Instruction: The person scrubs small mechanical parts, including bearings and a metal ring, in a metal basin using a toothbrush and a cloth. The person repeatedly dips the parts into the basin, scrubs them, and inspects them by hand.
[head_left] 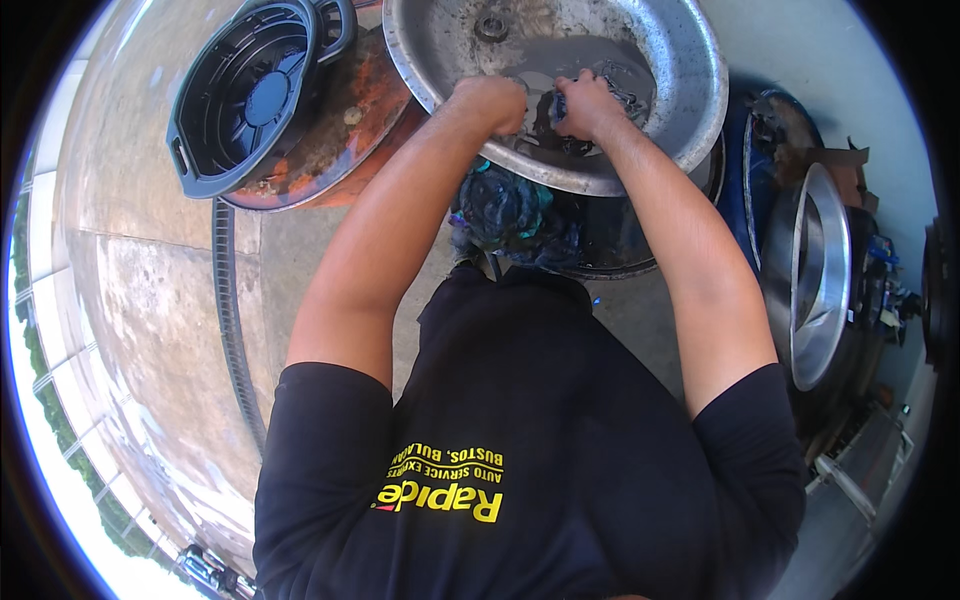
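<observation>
Both my arms reach into a wide metal basin (706, 95) holding shallow grey, dirty liquid. My left hand (495, 104) is closed at the basin's near side, its fingers curled inward; whatever it may hold is hidden. A short way to the right, my right hand (588, 106) grips a dark, wet part (557, 106) low in the basin. The kind of part cannot be made out. Beside the right fingers lie several shiny dark metal pieces (628, 88), partly in the liquid. A dark ring-shaped part (491, 27) rests toward the basin's far left.
At left, a black plastic drain pan (190, 150) sits on a rusty orange drum top (345, 150). Dark rags or a bag (505, 210) hang below the basin, by a black drum (625, 225). Another metal basin (838, 290) leans at right near a blue drum (738, 165). A floor grate (226, 300) runs along the left.
</observation>
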